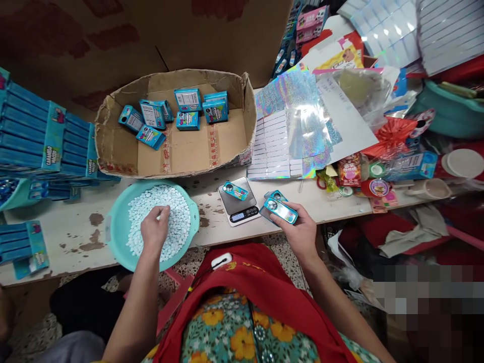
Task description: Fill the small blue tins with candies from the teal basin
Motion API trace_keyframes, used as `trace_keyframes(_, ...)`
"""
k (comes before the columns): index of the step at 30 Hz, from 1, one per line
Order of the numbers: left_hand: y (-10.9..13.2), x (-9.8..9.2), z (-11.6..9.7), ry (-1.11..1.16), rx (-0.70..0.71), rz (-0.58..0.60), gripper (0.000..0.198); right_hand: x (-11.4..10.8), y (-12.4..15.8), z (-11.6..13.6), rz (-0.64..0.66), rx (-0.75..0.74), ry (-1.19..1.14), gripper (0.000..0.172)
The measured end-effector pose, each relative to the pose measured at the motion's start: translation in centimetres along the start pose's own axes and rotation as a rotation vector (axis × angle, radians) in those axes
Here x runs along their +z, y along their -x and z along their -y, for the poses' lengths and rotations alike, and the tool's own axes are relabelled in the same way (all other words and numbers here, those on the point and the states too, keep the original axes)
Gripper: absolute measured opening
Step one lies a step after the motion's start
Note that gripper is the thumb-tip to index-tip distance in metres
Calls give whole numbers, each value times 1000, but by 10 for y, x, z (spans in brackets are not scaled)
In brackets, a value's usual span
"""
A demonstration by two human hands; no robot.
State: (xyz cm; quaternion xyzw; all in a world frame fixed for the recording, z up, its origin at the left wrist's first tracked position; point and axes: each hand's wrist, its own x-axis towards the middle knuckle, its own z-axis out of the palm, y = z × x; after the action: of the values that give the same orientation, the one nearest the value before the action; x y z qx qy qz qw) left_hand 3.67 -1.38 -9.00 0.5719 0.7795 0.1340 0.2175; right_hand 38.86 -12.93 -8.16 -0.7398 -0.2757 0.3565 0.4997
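Over a turquoise basin (194, 214) of small white candies (179, 229), my left hand (155, 227) is closed, thumb against the curled fingers; what is inside it is hidden. My right hand (302, 227) grips a small blue candy tin (284, 210), and white pieces show in the opening at its left end. Just behind that tin lies another blue tin (278, 195), partly covered. Between my hands, a digital scale (244, 217) carries one blue tin (235, 190) lying on its plate; the display is lit but too small to read.
Behind the basin, a cut-down cardboard box (189, 151) holds several blue packs. Stacked blue display cartons (22, 131) stand at the left. Holographic sticker sheets (278, 141), packets and a teal tub (446, 108) crowd the right. The table's front edge (234, 237) runs close to my body.
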Motion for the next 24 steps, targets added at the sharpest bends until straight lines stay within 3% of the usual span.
trace_keyframes(3,8,9,-27,62,112,-76,25,2,3,2,-9,-2,21,43)
trace_keyframes(8,13,45,-81,218,436,67,19,3,8,6,-25,15,21,44)
trace_keyframes(11,11,74,-104,219,595,63,19,2,10,7,-34,26,48,44)
trace_keyframes(15,11,97,-118,149,684,50,20,-1,10,6,-42,26,77,45)
trace_keyframes(19,7,98,-124,139,731,92,22,-2,8,3,-37,28,90,46)
trace_keyframes(22,1,95,-132,32,912,288,46,-1,8,1,-18,56,84,50)
trace_keyframes(24,-1,91,-139,-121,995,476,48,2,9,0,-6,72,119,54)
